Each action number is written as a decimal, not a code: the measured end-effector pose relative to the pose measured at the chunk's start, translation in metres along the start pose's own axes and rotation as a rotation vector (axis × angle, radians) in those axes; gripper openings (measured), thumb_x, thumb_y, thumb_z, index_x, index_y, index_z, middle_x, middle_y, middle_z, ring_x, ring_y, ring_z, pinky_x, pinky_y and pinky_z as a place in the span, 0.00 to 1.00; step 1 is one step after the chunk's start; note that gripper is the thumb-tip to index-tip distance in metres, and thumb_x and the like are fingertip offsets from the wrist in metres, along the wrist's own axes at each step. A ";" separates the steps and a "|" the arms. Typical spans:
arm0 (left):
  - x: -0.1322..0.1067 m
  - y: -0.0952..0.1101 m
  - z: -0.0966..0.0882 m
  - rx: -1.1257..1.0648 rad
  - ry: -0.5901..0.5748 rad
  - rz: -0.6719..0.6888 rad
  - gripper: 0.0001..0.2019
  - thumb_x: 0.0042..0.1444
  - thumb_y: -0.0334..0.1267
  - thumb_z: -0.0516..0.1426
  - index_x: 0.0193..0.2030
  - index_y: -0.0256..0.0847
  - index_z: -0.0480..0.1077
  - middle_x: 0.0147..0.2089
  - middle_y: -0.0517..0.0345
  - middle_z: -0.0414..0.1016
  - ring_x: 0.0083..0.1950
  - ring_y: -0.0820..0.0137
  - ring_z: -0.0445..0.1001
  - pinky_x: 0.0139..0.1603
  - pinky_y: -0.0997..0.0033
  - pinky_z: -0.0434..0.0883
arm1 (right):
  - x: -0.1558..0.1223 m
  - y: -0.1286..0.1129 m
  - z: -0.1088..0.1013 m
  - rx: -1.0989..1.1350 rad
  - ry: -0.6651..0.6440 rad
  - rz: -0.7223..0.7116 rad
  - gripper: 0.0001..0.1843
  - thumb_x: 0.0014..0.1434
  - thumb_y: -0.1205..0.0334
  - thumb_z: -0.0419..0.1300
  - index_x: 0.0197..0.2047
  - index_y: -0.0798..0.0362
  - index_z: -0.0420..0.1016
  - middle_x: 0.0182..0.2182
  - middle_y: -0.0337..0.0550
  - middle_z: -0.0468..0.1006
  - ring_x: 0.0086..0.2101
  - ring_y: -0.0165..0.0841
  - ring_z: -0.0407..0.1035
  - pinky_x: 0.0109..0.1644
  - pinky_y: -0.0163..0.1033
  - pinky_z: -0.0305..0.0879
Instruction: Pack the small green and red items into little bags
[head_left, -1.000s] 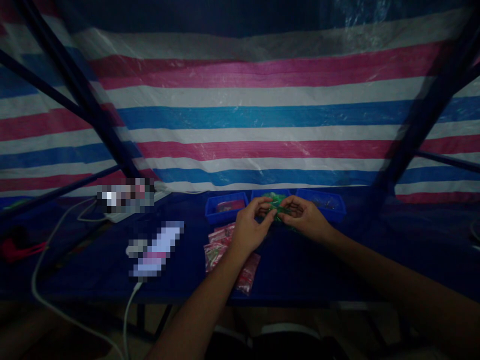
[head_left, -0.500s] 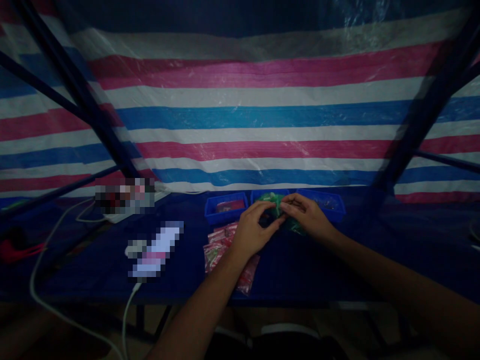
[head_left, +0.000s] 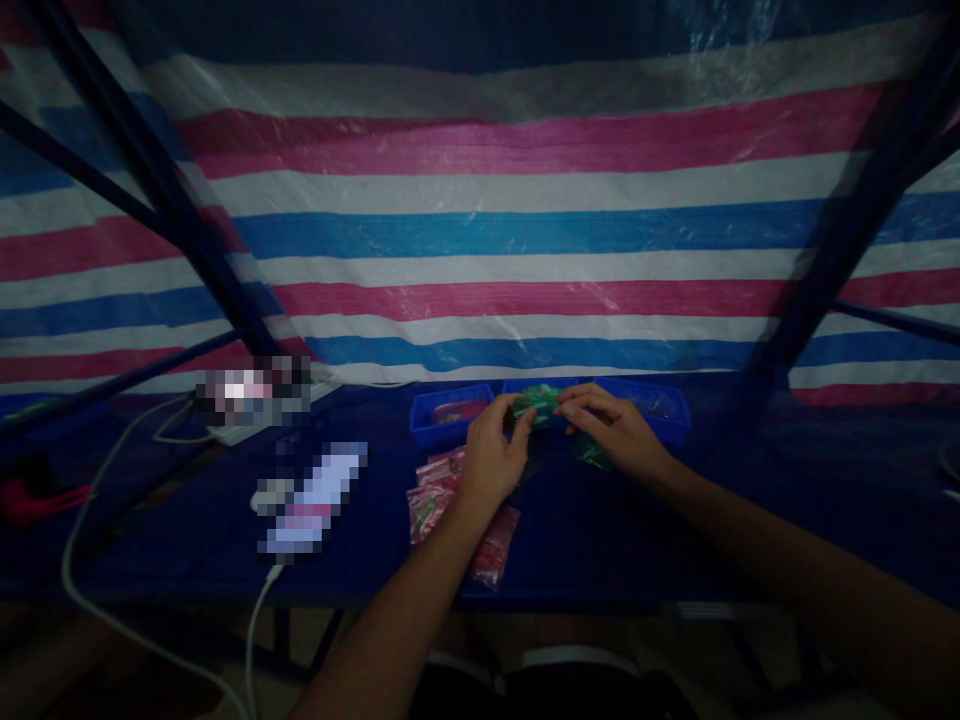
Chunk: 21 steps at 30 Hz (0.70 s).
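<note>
A small green plastic bag (head_left: 538,405) is pinched between the thumb and fingers of my left hand (head_left: 495,450), in front of the middle blue tray (head_left: 514,384). My right hand (head_left: 619,425) is just to its right, fingers bent together and fingertips at the bag's edge; what they pinch is too dark to make out. More green plastic (head_left: 592,452) lies on the table under my right palm. Several pink zip bags (head_left: 496,550) lie overlapped beside and partly beneath my left forearm.
A left blue tray (head_left: 442,434) holds a pinkish packet, and a right blue tray (head_left: 677,425) holds small items. On the left are a blurred phone (head_left: 319,500) with a white cable (head_left: 251,610) and a power strip (head_left: 232,430). A striped sheet (head_left: 480,235) hangs behind.
My left hand has drawn slightly left and its fingers have come closer together on the green bag. The right hand has barely moved; its fingertips are now farther from the left.
</note>
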<state>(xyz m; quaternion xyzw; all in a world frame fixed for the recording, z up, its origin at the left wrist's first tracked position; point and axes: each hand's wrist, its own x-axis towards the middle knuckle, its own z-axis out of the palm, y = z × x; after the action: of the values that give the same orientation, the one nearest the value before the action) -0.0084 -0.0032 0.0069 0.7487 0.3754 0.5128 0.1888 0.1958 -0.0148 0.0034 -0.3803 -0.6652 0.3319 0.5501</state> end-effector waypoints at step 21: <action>-0.001 -0.004 0.003 -0.050 0.008 -0.029 0.23 0.65 0.40 0.61 0.65 0.45 0.65 0.46 0.52 0.79 0.42 0.66 0.81 0.47 0.64 0.78 | -0.001 -0.010 0.000 0.081 -0.052 0.044 0.16 0.62 0.45 0.65 0.46 0.46 0.83 0.45 0.43 0.81 0.39 0.37 0.75 0.48 0.45 0.75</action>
<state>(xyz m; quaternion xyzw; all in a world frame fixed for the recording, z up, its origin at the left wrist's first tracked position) -0.0076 -0.0011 0.0021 0.7361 0.3739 0.5224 0.2131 0.1947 -0.0202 0.0112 -0.3636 -0.6568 0.3805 0.5400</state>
